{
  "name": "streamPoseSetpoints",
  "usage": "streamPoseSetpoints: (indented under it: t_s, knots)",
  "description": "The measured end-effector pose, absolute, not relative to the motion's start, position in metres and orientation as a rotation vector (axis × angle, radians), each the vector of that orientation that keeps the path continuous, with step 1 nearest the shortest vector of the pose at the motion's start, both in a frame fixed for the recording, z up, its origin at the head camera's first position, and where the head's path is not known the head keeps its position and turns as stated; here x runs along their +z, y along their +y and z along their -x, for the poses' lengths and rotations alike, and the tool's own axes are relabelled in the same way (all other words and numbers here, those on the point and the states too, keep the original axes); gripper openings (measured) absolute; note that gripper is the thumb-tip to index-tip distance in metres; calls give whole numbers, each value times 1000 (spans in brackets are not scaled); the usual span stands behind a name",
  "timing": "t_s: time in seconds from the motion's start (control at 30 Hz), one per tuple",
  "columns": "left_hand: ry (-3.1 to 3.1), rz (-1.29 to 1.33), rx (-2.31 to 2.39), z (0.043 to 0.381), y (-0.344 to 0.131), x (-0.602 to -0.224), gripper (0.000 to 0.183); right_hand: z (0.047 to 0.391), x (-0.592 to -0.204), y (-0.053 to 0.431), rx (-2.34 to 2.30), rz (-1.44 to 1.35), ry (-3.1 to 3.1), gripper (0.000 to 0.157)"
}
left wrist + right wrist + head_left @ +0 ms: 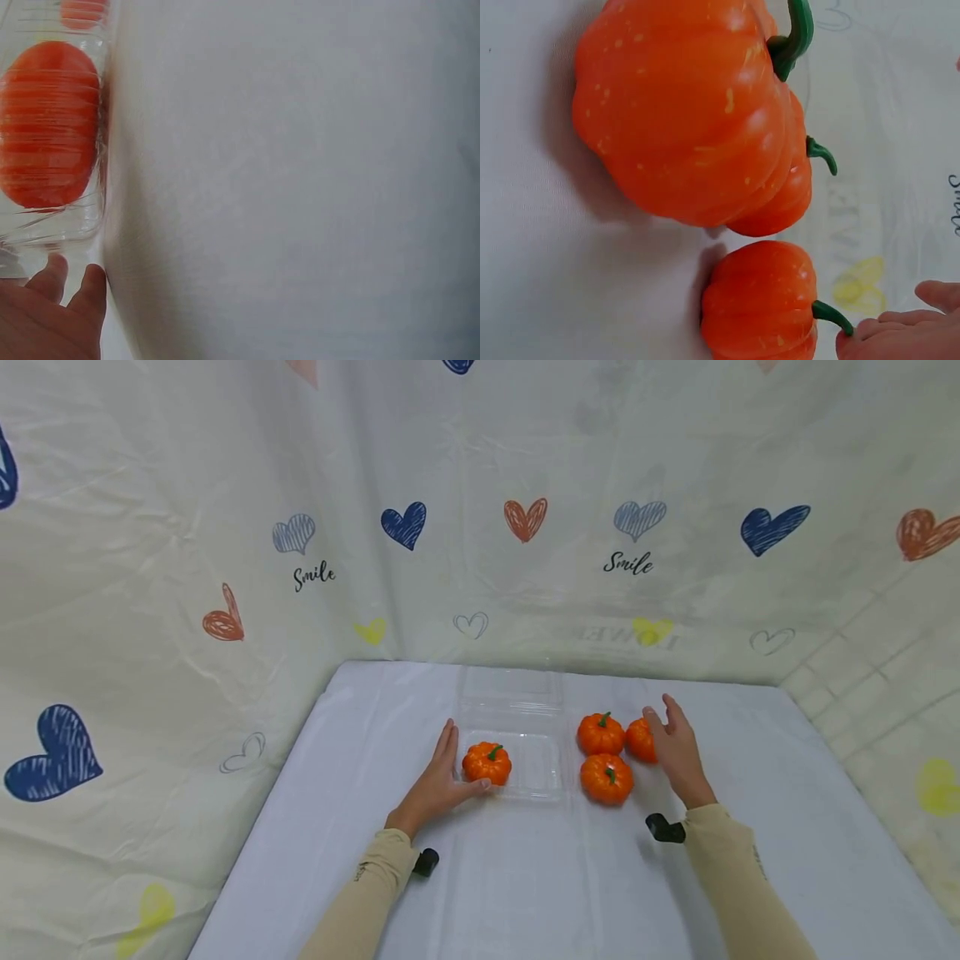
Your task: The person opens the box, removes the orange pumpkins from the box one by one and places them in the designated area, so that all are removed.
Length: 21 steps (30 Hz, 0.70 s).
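A small orange toy pumpkin (486,764) with a green stem sits in the left part of a clear plastic clamshell box (542,768), whose lid (510,689) is folded back away from me. My left hand (437,789) lies along the box's left side, fingers straight and thumb at the near edge. To the right of the box, three more pumpkins stand close together: a far one (598,735), a near one (607,781) and a right one (640,742). Beside the right one is my right hand (678,756), fingers spread from the thumb, close to the stem in the right wrist view.
A white cloth (510,877) covers the table. Behind it and along the sides hangs a pale curtain (465,585) printed with hearts and words. Each wrist carries a small black camera, one at the left sleeve (363,885), one at the right sleeve (723,852).
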<state>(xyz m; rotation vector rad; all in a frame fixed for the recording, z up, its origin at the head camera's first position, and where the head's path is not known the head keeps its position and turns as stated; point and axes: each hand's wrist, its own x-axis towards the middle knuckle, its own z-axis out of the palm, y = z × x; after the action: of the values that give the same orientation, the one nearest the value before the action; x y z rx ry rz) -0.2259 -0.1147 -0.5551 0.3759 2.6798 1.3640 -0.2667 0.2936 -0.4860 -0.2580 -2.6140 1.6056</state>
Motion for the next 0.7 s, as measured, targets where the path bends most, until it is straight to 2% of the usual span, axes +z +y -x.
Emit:
streamPoseSetpoints:
  t_s: [0.47,0.7]
  knots:
    - [2684,-369,1375,222,-114,-551,126,262,-474,269,1556,202,-2619,80]
    - [2684,-371,1359,222,-114,-552,126,259,-470,254,1624,56,-2604,81]
